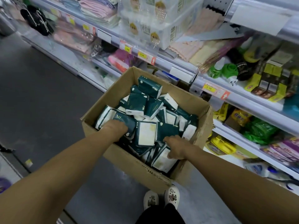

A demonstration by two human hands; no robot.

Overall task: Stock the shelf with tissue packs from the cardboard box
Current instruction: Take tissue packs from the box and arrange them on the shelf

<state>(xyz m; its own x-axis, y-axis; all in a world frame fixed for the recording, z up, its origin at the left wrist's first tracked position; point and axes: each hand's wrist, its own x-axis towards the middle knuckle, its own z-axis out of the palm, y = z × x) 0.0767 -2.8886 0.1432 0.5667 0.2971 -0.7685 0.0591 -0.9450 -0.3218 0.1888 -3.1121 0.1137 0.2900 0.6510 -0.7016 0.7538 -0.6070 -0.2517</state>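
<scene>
An open cardboard box (199, 126) stands on the floor beside the shelving, filled with several dark green and white tissue packs (145, 134) lying loose at all angles. My left hand (116, 127) reaches into the box's left side, its fingers curled over a dark green pack (127, 121). My right hand (175, 147) is in the near right part of the box, fingers dug down among the packs and gripping a white-faced pack (163, 160). Both sets of fingertips are hidden between packs.
White store shelves (239, 92) run along the right, holding cloths, tissue bundles (145, 21), bottles and small boxes, with yellow price tags (210, 88) on the edges. Dark grey floor (40, 102) lies to the left. My white shoes (161, 198) stand just behind the box.
</scene>
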